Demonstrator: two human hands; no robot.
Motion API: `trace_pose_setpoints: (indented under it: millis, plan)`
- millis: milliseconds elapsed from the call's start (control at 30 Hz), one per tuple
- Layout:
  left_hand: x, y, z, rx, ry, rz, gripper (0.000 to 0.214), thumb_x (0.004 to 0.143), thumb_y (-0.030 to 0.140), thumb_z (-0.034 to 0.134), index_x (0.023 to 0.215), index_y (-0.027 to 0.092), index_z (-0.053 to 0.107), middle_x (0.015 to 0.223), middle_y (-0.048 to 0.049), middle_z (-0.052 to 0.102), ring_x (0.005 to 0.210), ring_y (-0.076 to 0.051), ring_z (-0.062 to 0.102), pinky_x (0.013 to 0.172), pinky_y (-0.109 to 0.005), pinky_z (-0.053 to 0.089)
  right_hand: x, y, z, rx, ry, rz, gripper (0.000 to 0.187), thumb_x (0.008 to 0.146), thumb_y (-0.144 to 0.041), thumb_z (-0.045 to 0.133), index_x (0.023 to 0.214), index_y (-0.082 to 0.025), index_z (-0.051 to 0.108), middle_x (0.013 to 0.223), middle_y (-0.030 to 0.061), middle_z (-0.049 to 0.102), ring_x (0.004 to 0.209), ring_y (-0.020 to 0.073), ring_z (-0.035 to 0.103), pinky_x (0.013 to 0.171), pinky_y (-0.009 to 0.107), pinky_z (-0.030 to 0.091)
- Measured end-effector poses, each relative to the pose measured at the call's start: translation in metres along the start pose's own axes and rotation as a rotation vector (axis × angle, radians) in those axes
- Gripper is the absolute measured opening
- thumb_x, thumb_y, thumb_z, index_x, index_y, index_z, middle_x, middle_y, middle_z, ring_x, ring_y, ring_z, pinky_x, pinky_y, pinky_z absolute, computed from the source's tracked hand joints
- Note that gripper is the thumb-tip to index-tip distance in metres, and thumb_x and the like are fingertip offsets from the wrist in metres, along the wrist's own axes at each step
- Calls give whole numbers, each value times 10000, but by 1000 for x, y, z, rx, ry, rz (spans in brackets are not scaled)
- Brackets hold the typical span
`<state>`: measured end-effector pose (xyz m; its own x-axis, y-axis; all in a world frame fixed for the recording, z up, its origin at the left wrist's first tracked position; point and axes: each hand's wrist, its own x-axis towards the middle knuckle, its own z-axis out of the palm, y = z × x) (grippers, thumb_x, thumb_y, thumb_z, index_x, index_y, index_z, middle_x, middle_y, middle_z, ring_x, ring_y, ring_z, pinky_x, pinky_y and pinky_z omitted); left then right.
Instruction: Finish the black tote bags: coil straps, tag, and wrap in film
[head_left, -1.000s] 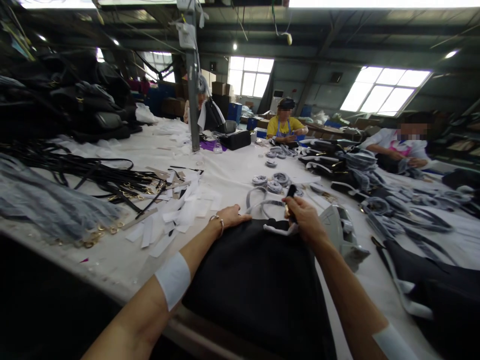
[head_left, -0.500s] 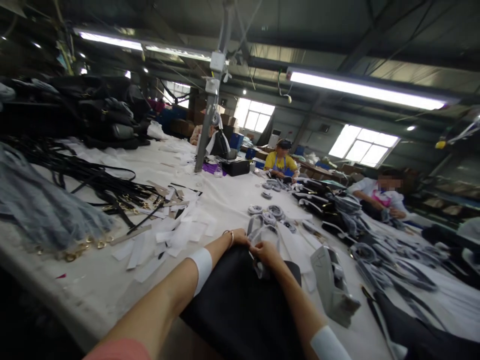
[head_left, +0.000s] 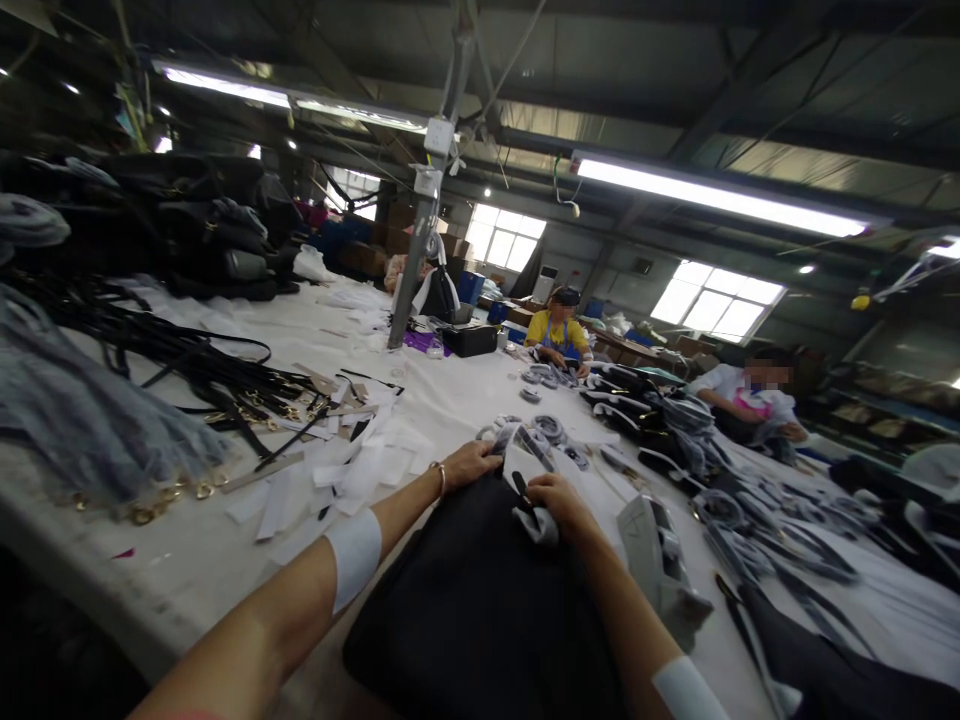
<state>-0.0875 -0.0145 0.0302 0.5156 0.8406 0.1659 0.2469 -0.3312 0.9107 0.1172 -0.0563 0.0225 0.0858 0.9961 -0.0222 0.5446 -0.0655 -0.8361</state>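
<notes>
A black bag [head_left: 480, 610] stands at the table's near edge, right in front of me. My left hand [head_left: 471, 464] is closed at its top edge, beside a plastic-wrapped strap [head_left: 517, 440]; the fingertips are partly hidden. Between the fingers of my right hand [head_left: 561, 500] is a black strap end [head_left: 520, 486]. White wrapping [head_left: 538, 524] hangs just below that hand, against the bag. Beyond both hands lie coiled wrapped straps [head_left: 550, 428].
Black straps with gold clips [head_left: 247, 400], paper strips [head_left: 352, 470] and wrapped straps [head_left: 105, 400] cover the left side. A grey tape dispenser [head_left: 656, 560] stands close on the right. Bags [head_left: 637, 400] are heaped farther right, near two co-workers. A post [head_left: 411, 270] rises mid-table.
My hands have moved apart, the left one leftward and the right one slightly right. The black strap end now shows between them, and the bag's top has shifted a little left.
</notes>
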Motion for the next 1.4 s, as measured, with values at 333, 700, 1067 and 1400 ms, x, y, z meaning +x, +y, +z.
trace_pose_setpoints:
  millis: [333,700,1067,1400]
  plan:
    - [-9,-13,8,65,50,110,308,845,335,494,1042,170,662,984,-27,709,925,-218,619,847,-302,479,4,-25,-28,138,145,-34,354,794,-363,523,1084,-201,644,1002,88,718,935,229,680,769,345,546]
    - [-11,-16,14,215,170,102,288,913,349,394,1042,176,584,993,-63,669,915,-207,599,847,-293,451,-60,-28,17,-575,-43,-382,587,829,-511,592,1300,-161,563,1294,142,599,1213,309,524,1042,418,345]
    - [-25,-46,7,452,225,-136,314,902,452,494,936,180,647,883,-38,690,815,-174,621,736,-251,455,-59,31,56,-822,60,-640,527,934,-596,371,1163,-198,631,1070,127,694,984,308,637,870,433,433]
    - [-110,-76,-159,739,758,-605,260,928,347,553,1092,153,609,1131,-82,618,1002,-205,601,881,-422,505,-58,47,62,-793,179,-723,586,919,-640,353,1200,-192,606,1205,121,655,1114,323,582,966,473,403]
